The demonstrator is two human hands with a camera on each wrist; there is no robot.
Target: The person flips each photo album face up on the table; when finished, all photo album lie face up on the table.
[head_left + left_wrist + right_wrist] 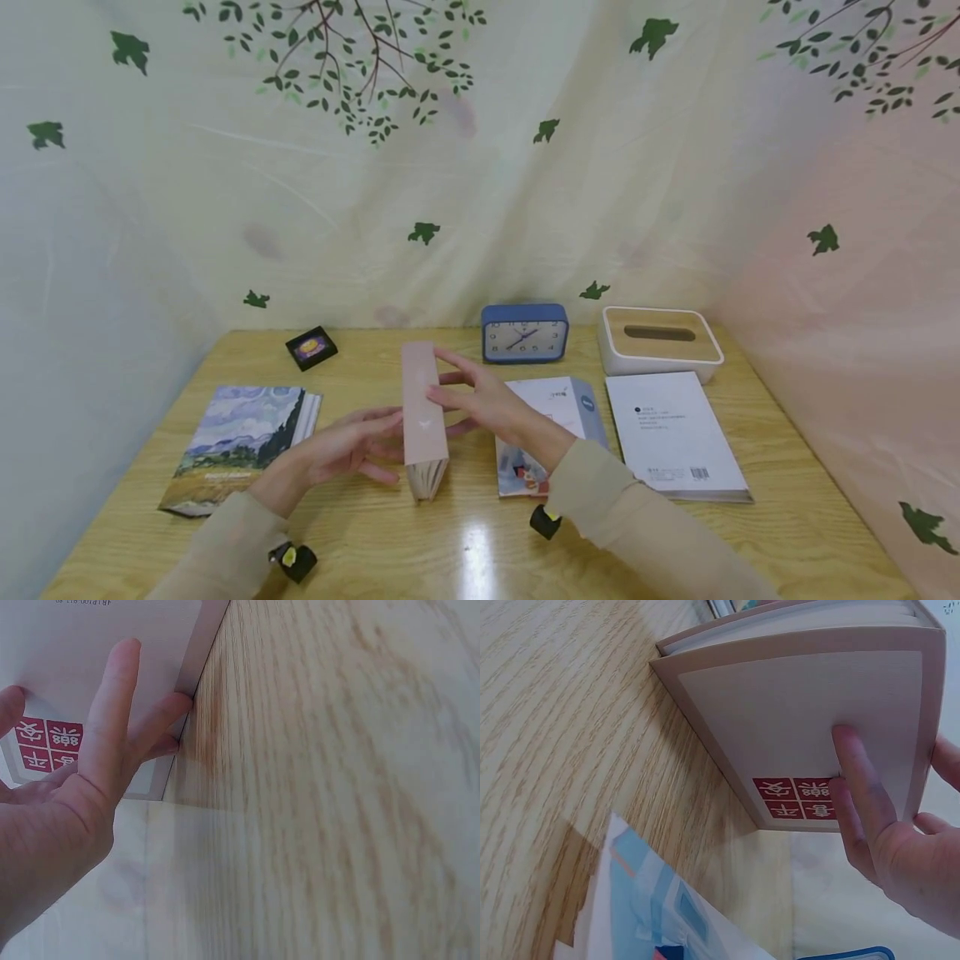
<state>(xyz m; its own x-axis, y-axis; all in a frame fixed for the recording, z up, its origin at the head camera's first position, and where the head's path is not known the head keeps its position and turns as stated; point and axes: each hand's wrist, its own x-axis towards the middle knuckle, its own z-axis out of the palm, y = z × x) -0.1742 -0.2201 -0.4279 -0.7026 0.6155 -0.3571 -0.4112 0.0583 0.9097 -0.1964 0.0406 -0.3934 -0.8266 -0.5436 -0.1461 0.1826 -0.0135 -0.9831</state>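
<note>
- The pink book (425, 408) lies between the two hands: just right of the left hand (352, 446), just left of the right hand (491, 400).
- It stands with its spine up and its page edges down at the table (480, 567); its long axis runs away from the person, between the palms.
- The left hand has its fingers spread, some tips touching the cover on its side; in its wrist view, one finger points away from the others.
- The right hand has its fingers extended and apart: the thumb rests on the spine, two fingers press the cover on its side.
- Neither hand is clearly nearer, since both touch the book; the right one reaches farther over it.
- Left of the left hand lies a landscape-covered book (236, 442); beyond that hand, a small black frame (311, 347).
- Partly under the right wrist lies a blue-and-white book (543, 396); farther right, a white book (675, 433).
- Beyond the right hand stand a blue clock (525, 333) and, farther right, a tissue box (660, 358).
</note>
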